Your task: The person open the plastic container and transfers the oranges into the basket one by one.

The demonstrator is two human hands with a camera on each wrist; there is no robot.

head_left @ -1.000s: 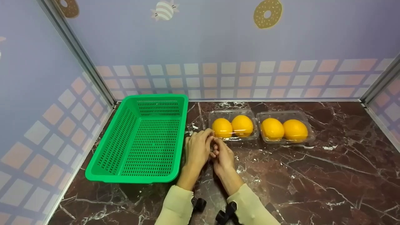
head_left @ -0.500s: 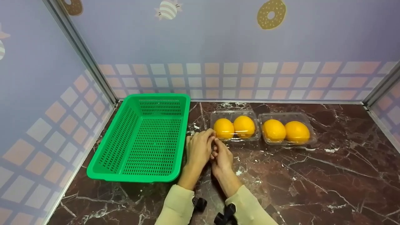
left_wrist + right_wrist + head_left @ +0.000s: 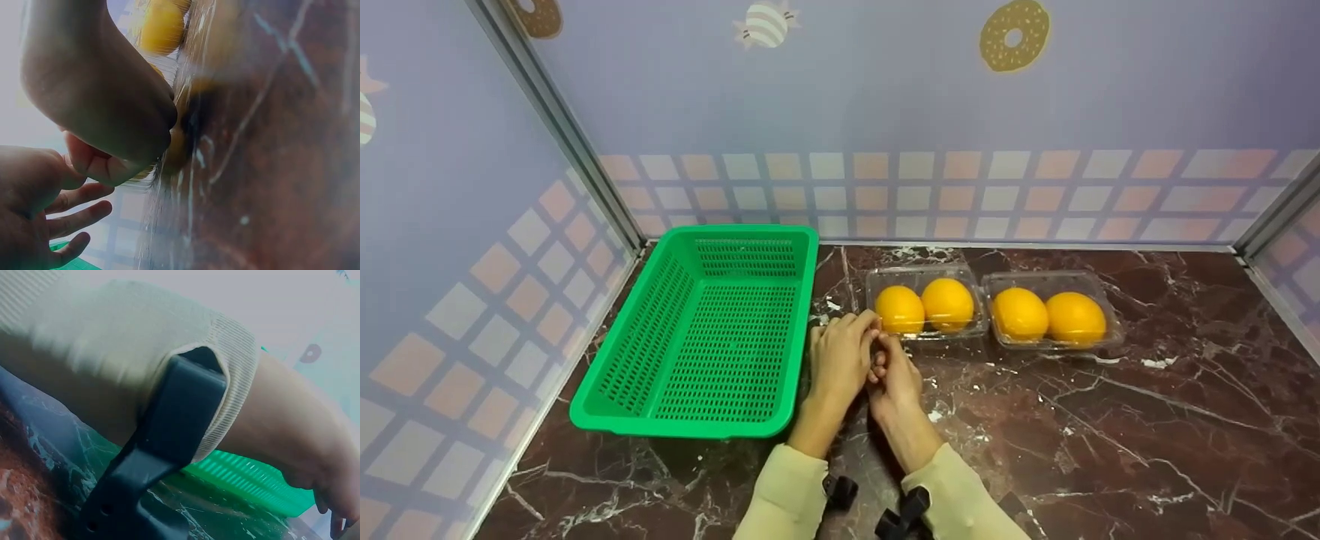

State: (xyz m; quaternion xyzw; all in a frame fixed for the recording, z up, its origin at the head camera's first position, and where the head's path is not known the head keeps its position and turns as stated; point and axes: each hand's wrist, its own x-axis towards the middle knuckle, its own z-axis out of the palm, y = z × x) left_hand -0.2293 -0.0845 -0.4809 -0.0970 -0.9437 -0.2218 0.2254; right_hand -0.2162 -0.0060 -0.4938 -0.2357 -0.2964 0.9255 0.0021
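Observation:
My left hand [image 3: 840, 361] and right hand [image 3: 897, 381] meet on the dark marbled table, fingertips close together, with nothing seen in either. Fingers of the left hand [image 3: 28, 197] are loosely spread in the left wrist view, while those of the right hand [image 3: 107, 95] curl loosely. Just beyond them lies a clear plastic box [image 3: 952, 330] with two oranges [image 3: 949, 304] inside; whether the left fingertips touch it, I cannot tell. A second clear box [image 3: 1054, 279], also holding two oranges [image 3: 1020, 313], sits beside it on the right. Most of the right hand's fingers are cut off in the right wrist view.
A green perforated basket [image 3: 791, 360] stands left of the hands, near the left wall. A patterned back wall [image 3: 840, 97] rises behind the boxes. The marbled table [image 3: 1110, 427] extends to the right and front. Black camera mounts [image 3: 904, 514] sit at both wrists.
The head view has shifted slightly, so everything appears a little further right. Both hands stay together in the same place, and the boxes and basket have not moved.

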